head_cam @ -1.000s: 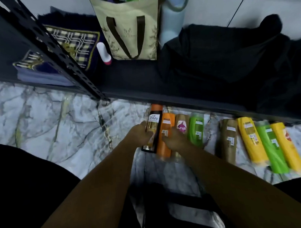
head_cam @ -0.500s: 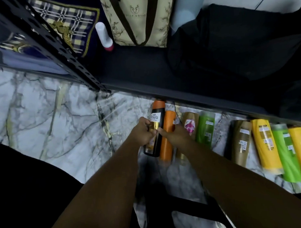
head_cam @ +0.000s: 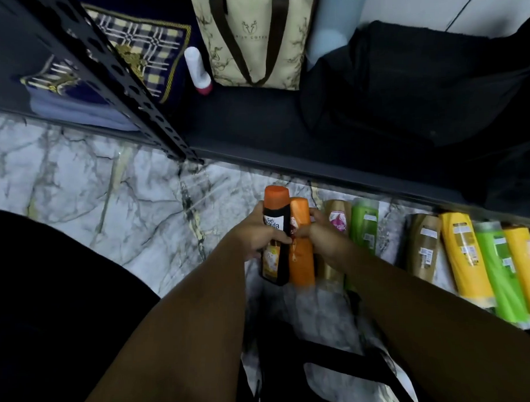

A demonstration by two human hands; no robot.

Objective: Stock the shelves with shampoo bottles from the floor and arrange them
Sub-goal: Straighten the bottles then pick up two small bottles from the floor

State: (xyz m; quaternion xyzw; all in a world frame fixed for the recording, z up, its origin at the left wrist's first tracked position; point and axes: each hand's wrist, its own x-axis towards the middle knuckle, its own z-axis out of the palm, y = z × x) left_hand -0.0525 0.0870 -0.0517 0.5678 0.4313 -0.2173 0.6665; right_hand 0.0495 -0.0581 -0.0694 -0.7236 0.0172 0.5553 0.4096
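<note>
My left hand [head_cam: 256, 235] grips a black shampoo bottle [head_cam: 275, 230] with an orange cap, lifted off the marble floor [head_cam: 77, 201]. Right beside it my right hand [head_cam: 320, 233] holds an orange bottle [head_cam: 302, 259], fingers curled round its middle. Along the floor to the right lie a gold bottle [head_cam: 336, 225], a green bottle [head_cam: 364, 227], another gold bottle [head_cam: 423, 246], a yellow bottle [head_cam: 465, 254], a second green bottle [head_cam: 500, 267] and an orange-yellow bottle [head_cam: 527, 264]. The dark bottom shelf [head_cam: 255, 123] runs just beyond them.
On the shelf stand a beige tote bag [head_cam: 252, 39], a white bottle with a red cap [head_cam: 197, 71], a folded patterned cloth [head_cam: 132, 49] and a black bag [head_cam: 419, 84]. A perforated black upright [head_cam: 127, 85] crosses at the left. A dark bag [head_cam: 318, 373] lies on the floor near me.
Both hands have raised their bottles off the floor; the black bottle and the orange one now stand more upright and closer to me. The view has tilted down slightly.
</note>
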